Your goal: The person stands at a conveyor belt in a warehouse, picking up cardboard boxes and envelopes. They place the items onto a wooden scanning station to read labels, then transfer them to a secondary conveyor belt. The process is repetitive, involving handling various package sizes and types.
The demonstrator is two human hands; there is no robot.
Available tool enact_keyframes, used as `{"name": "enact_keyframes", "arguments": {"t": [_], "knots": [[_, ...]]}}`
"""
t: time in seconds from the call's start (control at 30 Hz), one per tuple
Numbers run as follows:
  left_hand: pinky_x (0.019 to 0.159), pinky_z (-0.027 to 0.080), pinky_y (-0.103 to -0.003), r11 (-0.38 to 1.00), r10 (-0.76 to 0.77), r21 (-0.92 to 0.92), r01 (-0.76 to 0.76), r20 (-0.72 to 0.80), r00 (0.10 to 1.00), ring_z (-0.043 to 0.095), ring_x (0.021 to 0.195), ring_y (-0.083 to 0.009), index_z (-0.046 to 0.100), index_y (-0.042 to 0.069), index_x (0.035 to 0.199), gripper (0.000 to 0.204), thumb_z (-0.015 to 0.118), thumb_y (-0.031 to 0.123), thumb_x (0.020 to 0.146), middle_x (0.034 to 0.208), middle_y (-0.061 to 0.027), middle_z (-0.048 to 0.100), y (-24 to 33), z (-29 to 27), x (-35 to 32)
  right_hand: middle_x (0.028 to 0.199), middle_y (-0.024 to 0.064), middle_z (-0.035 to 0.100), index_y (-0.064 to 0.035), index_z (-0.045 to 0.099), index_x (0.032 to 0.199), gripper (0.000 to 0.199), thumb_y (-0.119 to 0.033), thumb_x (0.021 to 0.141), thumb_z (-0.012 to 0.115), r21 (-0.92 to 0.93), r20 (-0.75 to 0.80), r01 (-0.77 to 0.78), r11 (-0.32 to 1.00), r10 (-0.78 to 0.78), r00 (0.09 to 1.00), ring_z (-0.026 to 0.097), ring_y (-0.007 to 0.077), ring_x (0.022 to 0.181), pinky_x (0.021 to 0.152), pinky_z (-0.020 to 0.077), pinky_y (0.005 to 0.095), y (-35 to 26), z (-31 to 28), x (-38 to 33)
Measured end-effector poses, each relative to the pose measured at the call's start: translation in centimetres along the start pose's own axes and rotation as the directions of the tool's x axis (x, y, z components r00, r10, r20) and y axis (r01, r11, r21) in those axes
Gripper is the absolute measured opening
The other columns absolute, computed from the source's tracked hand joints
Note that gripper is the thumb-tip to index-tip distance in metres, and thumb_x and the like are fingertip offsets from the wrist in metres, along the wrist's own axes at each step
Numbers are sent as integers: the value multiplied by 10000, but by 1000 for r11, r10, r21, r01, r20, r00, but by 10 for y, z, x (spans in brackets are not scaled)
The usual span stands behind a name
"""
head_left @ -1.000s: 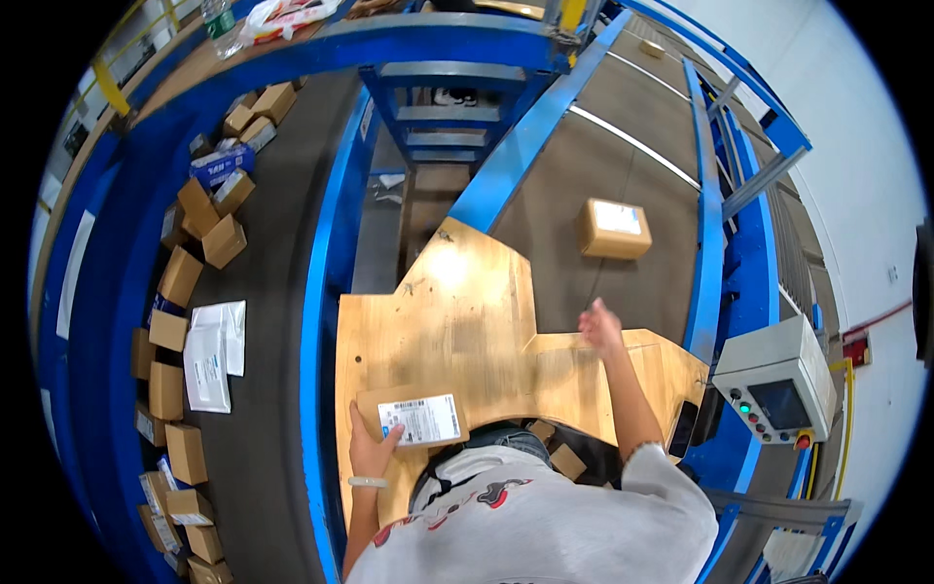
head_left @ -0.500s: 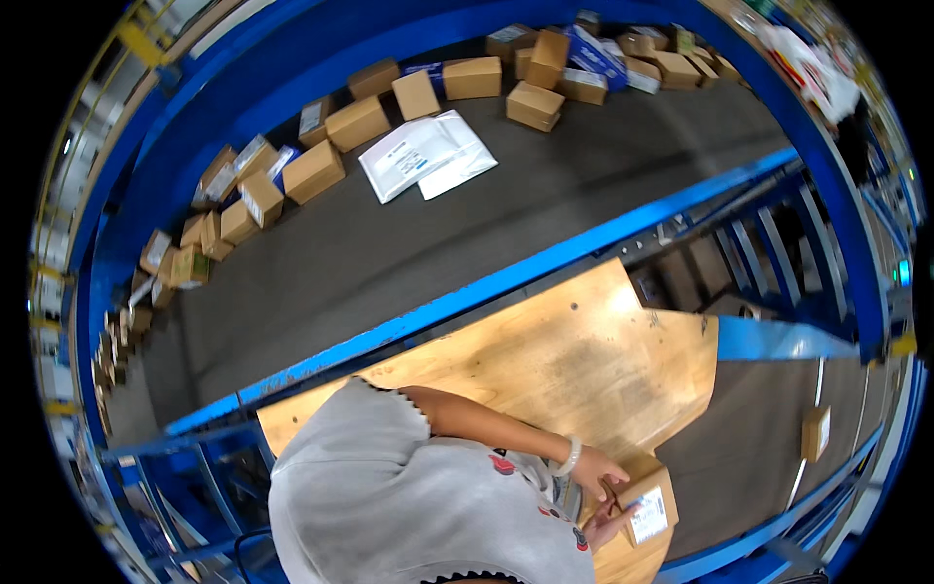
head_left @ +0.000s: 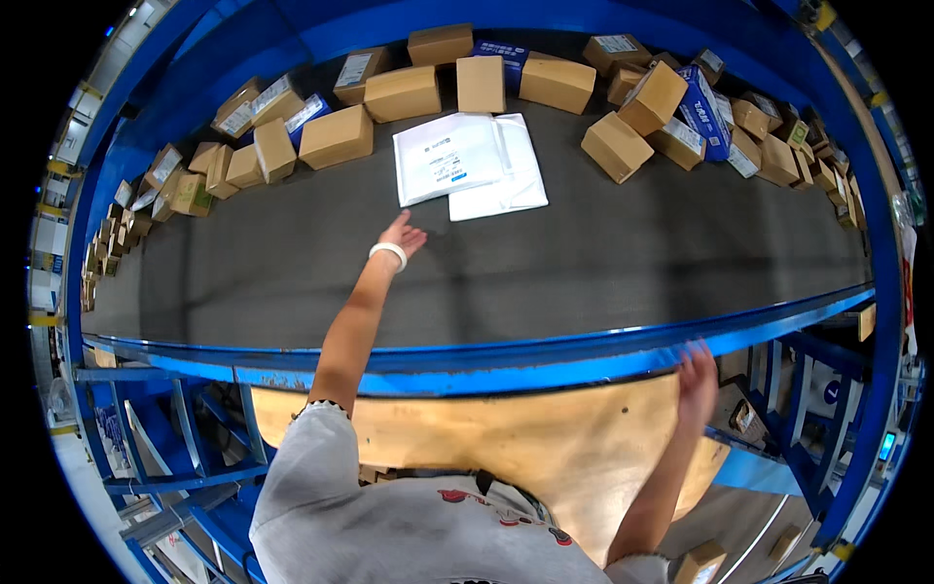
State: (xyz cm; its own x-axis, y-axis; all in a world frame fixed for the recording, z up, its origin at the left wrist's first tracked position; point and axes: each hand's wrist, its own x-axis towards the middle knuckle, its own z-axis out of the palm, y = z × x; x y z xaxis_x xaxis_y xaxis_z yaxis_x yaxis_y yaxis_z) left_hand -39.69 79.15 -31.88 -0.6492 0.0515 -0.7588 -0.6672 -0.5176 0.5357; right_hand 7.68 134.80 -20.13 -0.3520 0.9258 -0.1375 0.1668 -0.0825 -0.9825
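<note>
My left hand [head_left: 402, 237] reaches over the dark conveyor belt [head_left: 292, 263], its fingers stretched out and holding nothing. Just beyond its fingertips lies a white mailing bag [head_left: 443, 161] with a printed label, partly overlapping a second white mailing bag [head_left: 520, 180]. Over the belt's blue near edge, at the right, my right hand [head_left: 697, 384] is raised. Motion blurs it, but its fingers look extended and no object shows in it. At the bottom right, past my right forearm, a labelled cardboard box [head_left: 700, 563] is partly cut off by the picture's rim.
Cardboard boxes [head_left: 336, 136] and several blue packages [head_left: 705, 112] line the belt's far side. A blue rail [head_left: 467, 375] runs between the belt and the wooden table [head_left: 574, 428] in front of me. Blue steel frames stand left and right; another box [head_left: 784, 541] lies at the lower right.
My hands have let go of the labelled box, now at the lower right. The left has reached forward over the belt; the right has risen to its near edge. My view has turned.
</note>
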Motion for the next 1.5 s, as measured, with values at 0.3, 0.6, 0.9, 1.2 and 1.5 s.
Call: {"name": "enact_keyframes", "arguments": {"t": [0.3, 0.6, 0.9, 1.2, 1.5], "knots": [[935, 557, -391, 978, 163, -112, -175, -114, 980, 634, 1130, -318, 580, 4, 1322, 596, 817, 372, 917, 1252, -146, 654, 22, 89, 143, 955, 117, 650, 57, 606, 1201, 538, -243, 832, 856, -554, 495, 203, 807, 123, 860, 615, 207, 744, 619, 489, 326, 81, 520, 82], [668, 630, -277, 997, 17, -78, 3, 253, 967, 716, 910, -215, 628, 42, 1212, 343, 753, 211, 941, 1028, -109, 721, -38, 73, -21, 931, 54, 655, -13, 622, 1176, 374, -87, 838, 765, 35, 839, -558, 829, 279, 467, 587, 115, 692, 530, 436, 272, -95, 384, 72], [539, 597, -314, 878, -184, 445, -178, 656, 732, 725, 800, -246, 540, -119, 1315, 557, 688, 214, 893, 1031, -195, 710, -162, 306, -307, 840, -14, 615, -48, 588, 869, 215, -6, 728, 745, -197, 265, 91, 976, -36, 964, 599, 103, 801, 724, 468, 270, -380, -147, 31], [568, 610, -352, 387, -880, 888, -247, 436, 188, 726, 809, -257, 572, -92, 1277, 463, 739, 87, 885, 1059, -198, 708, -226, 520, -364, 850, 169, 701, -102, 620, 937, 193, -33, 762, 664, -665, -576, -460, 589, -12, 817, 681, 430, 848, 716, 522, 485, -324, -109, -151], [673, 678, -372, 339, -732, 748, -571, 591, 339, 708, 1065, -292, 231, 112, 1624, 780, 604, -32, 955, 1419, -173, 573, -240, 479, -332, 974, 181, 685, -75, 598, 1097, 332, -63, 789, 722, -511, -679, -484, 711, 11, 734, 665, 411, 947, 831, 523, 474, -101, -193, -112]]}}
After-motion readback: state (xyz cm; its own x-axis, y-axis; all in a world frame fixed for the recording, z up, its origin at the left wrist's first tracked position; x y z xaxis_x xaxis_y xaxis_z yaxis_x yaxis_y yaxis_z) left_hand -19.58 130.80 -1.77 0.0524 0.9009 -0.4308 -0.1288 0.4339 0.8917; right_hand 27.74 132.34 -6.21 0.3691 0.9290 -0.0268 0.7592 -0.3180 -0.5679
